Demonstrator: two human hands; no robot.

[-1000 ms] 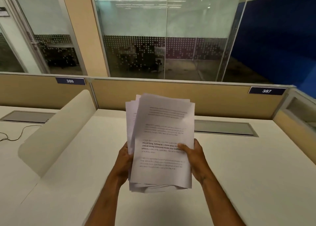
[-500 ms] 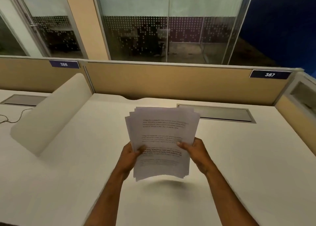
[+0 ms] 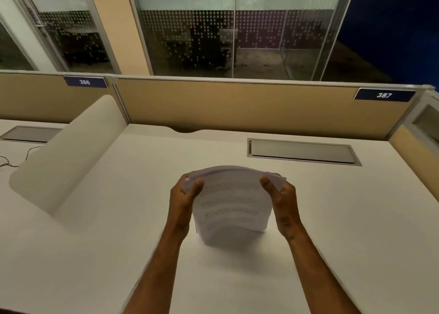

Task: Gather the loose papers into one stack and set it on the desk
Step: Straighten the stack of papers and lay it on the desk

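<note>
A stack of printed white papers (image 3: 231, 204) stands nearly upright in the middle of the white desk (image 3: 332, 218), its lower edge at or just above the desktop. My left hand (image 3: 186, 198) grips the stack's left side near the top and my right hand (image 3: 280, 198) grips its right side. The sheets bow slightly toward me and the top edges are a little uneven.
A curved white divider (image 3: 69, 152) rises at the desk's left. A grey cable hatch (image 3: 301, 150) is set into the desk behind the papers. Tan partition panels (image 3: 237, 104) close the back and right. A thin cable (image 3: 14, 159) lies on the neighbouring desk.
Both hands have shifted from the stack's lower part to its upper sides and brought the papers down from in front of me to the desktop, standing them on edge.
</note>
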